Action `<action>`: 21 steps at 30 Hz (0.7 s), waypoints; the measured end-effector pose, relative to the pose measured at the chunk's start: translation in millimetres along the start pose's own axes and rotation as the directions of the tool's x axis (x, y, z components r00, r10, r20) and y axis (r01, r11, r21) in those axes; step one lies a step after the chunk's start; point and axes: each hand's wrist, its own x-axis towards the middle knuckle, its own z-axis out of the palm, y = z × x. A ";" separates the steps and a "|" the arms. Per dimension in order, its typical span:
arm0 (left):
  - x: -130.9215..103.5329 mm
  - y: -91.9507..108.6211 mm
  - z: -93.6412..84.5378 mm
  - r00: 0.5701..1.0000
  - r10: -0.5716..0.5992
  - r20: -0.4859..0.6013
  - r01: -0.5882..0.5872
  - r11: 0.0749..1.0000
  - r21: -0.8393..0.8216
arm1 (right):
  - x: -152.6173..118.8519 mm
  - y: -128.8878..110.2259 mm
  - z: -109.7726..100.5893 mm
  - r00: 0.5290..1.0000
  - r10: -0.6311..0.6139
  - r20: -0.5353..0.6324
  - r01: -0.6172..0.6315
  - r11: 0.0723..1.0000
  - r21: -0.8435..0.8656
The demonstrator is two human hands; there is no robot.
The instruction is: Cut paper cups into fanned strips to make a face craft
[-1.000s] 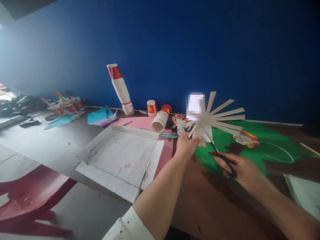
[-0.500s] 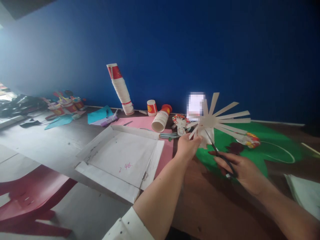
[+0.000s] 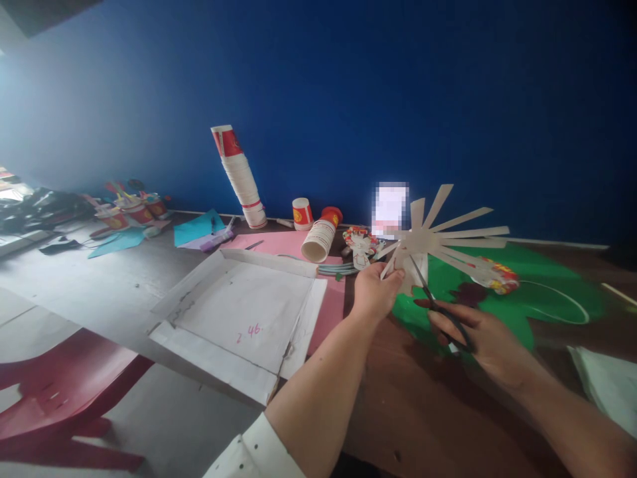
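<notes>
My left hand is closed on a paper cup cut into long white strips that fan out around its round base. Scissors are in my right hand, with fingers through the black handles. The blades point up and left, against the uncut lower part of the cup paper. Just behind my left hand stands a small cut-paper figure with a red and yellow edge. Another piece with red and yellow curled ends lies on the green sheet to the right.
A flat white box lid lies left of my forearm, partly over pink paper. Along the blue wall are a tall leaning stack of cups, one upturned cup and a lying stack. A red chair stands lower left.
The fanned cup has turned slightly and its strips have shifted a little to the right. Both hands stay nearly in place, and the scissors remain at the cup's lower part.
</notes>
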 end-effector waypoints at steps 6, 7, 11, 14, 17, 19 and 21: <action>1.4 -3.6 0.8 1.000 -0.019 0.009 0.019 1.000 -0.024 | 1.0 2.3 -2.1 0.999 -0.038 0.006 0.038 0.998 -0.052; 1.8 -4.8 1.0 1.000 -0.017 0.015 0.017 0.999 -0.036 | 1.2 2.5 -2.6 0.999 -0.049 0.011 0.049 0.997 -0.059; 2.3 -7.0 1.3 1.000 -0.013 0.024 0.015 0.998 -0.059 | 1.5 3.1 -3.4 0.996 -0.080 0.027 0.082 0.995 -0.064; 1.9 -6.5 0.9 1.000 -0.020 0.022 0.022 0.998 -0.058 | 1.6 4.8 -3.4 0.996 -0.084 0.040 0.087 0.994 -0.064; 2.1 -6.8 0.8 0.999 -0.033 0.005 0.033 0.998 -0.054 | 1.3 5.9 -3.7 0.996 -0.083 0.034 0.084 0.995 -0.045; 3.0 -8.2 1.1 0.999 -0.036 -0.001 0.036 0.998 -0.046 | 0.3 5.1 -3.6 0.996 -0.082 0.027 0.083 0.996 -0.036; 4.3 -10.0 1.6 0.999 -0.034 0.000 0.034 0.999 -0.040 | -1.0 3.3 -3.1 0.996 -0.080 0.028 0.081 0.996 -0.032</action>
